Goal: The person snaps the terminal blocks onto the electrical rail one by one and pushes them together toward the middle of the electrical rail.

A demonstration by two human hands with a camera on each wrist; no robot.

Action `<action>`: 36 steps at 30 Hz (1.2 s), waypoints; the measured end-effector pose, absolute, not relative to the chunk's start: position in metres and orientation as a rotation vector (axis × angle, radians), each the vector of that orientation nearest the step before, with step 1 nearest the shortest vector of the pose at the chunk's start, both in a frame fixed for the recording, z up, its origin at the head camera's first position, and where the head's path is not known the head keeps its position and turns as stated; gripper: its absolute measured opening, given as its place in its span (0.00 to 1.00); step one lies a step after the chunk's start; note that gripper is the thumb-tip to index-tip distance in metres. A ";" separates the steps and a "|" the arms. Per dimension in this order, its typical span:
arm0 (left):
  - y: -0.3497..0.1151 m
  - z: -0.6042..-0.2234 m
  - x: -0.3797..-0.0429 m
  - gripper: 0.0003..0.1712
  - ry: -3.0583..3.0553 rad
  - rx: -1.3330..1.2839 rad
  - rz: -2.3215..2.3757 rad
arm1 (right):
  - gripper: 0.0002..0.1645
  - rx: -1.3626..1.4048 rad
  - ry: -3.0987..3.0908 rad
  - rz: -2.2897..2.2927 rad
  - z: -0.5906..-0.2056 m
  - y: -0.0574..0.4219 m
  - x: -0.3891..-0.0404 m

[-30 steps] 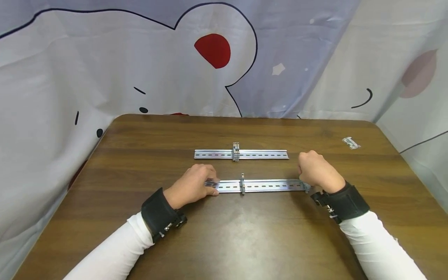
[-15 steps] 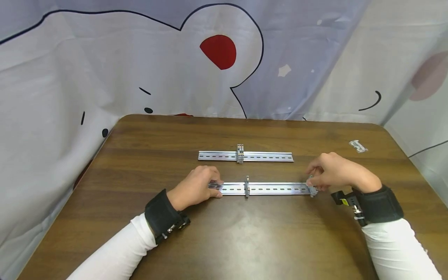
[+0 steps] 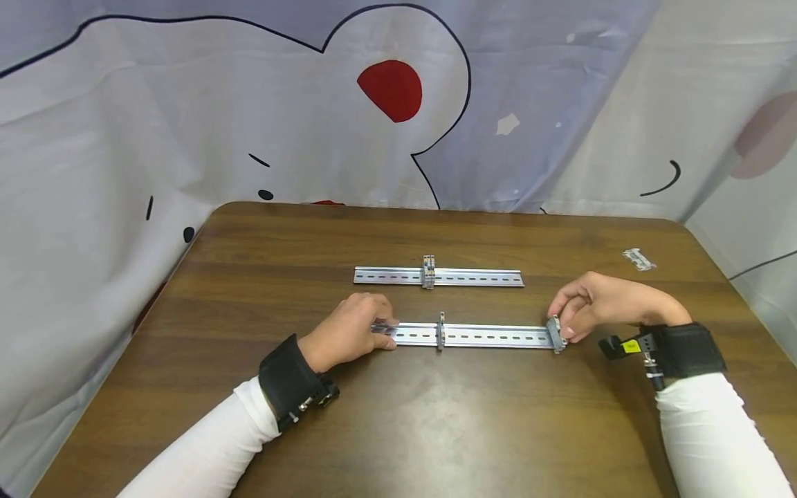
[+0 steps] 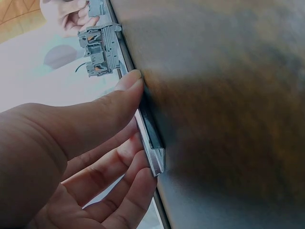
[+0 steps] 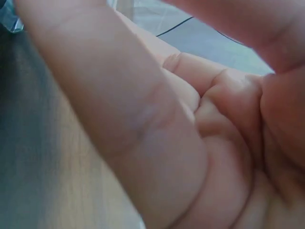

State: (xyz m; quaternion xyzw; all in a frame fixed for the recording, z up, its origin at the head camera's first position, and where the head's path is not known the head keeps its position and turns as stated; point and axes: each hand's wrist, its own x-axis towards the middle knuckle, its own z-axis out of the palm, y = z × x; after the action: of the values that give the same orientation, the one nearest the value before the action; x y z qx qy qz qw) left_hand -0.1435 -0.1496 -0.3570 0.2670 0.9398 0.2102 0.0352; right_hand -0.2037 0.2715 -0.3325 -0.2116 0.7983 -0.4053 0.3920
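Observation:
A slotted silver DIN rail lies across the table nearest me. My left hand holds its left end between thumb and fingers; the left wrist view shows the thumb along one edge of the rail, fingers on the other side. Midway along it stands a thin grey terminal block, seen side-on as a grey terminal block in the left wrist view. At the right end, my right hand pinches another grey terminal block, slightly tilted across the rail. Fingers fill the right wrist view and hide most of that block.
Behind lies a second DIN rail with terminal blocks clustered near its middle. A loose pale terminal block lies flat at the back right of the wooden table. A printed curtain hangs behind the table's back edge.
My right hand has turned and shifted right, and the terminal block at the rail's right end now shows more fully. My left hand keeps its hold. The head view has shifted slightly.

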 end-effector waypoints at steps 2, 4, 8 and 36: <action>-0.150 -0.357 -0.144 0.16 2.890 0.824 0.644 | 0.22 -0.578 1.984 -1.060 -0.336 0.274 -0.206; -0.150 -0.357 -0.144 0.16 2.893 0.825 0.643 | 0.22 -0.609 1.954 -1.082 -0.340 0.273 -0.208; -0.151 -0.356 -0.143 0.16 2.895 0.822 0.639 | 0.23 -0.620 1.908 -1.130 -0.347 0.264 -0.210; -0.149 -0.357 -0.144 0.16 2.897 0.841 0.651 | 0.27 -0.543 1.953 -1.423 -0.354 0.162 -0.177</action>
State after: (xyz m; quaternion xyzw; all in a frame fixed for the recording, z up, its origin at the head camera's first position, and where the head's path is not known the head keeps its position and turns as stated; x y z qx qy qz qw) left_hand -0.1435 -0.1492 -0.3567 0.2724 0.9384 0.2107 0.0279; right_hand -0.1770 0.1617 -0.3543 -0.2072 0.7454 -0.5430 0.3266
